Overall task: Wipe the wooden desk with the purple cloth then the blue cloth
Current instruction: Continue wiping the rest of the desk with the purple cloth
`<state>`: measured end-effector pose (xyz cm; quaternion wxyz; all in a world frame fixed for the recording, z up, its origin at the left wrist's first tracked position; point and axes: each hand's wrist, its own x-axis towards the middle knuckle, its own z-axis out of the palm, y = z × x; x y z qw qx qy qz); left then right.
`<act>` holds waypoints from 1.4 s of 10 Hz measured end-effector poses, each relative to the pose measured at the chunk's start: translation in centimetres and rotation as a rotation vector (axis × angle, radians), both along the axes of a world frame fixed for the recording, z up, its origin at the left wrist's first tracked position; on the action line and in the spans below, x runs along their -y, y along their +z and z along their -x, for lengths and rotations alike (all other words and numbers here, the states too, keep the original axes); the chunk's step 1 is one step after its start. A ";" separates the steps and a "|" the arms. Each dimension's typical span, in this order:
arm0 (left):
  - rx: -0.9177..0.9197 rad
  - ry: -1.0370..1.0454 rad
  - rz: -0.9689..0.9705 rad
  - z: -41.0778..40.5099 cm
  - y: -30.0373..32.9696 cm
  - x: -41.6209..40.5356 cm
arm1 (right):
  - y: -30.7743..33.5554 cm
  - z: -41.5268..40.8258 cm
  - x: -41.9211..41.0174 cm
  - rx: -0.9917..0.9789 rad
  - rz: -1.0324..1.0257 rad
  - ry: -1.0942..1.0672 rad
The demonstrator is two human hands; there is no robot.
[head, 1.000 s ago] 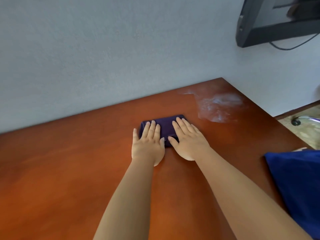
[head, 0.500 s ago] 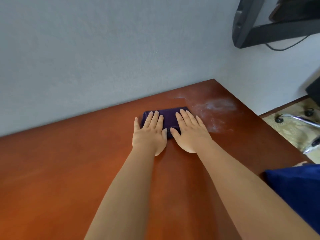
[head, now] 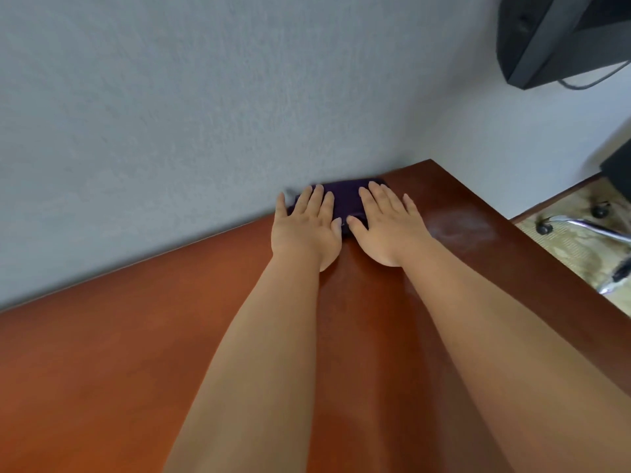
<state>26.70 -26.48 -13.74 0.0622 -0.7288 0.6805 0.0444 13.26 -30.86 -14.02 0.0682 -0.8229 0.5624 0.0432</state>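
Both hands — left hand (head: pixel 304 230) and right hand (head: pixel 387 227) — press flat with straight fingers on the folded purple cloth (head: pixel 345 199), at the table (head: pixel 102 370)'s far edge against the wall (head: pixel 205 97). Purple pass looks unfinished — a dusty smear (head: pixel 461 228) remains near the right edge; blue cloth unseen. Room lies only sideways or back.
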 end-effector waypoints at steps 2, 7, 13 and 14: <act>0.013 -0.003 0.014 0.0 0.0 0.3 | -0.2 -0.1 0.3 0.017 0.003 -0.013; 0.043 0.016 -0.030 4.5 0.5 -7.3 | -0.1 4.1 -7.6 0.031 -0.010 -0.010; -0.016 -0.070 -0.066 10.4 0.9 -15.7 | -0.4 10.8 -18.2 0.066 0.016 -0.062; -0.027 -0.079 -0.043 10.2 0.3 -15.5 | -0.5 10.8 -17.7 0.068 0.013 -0.069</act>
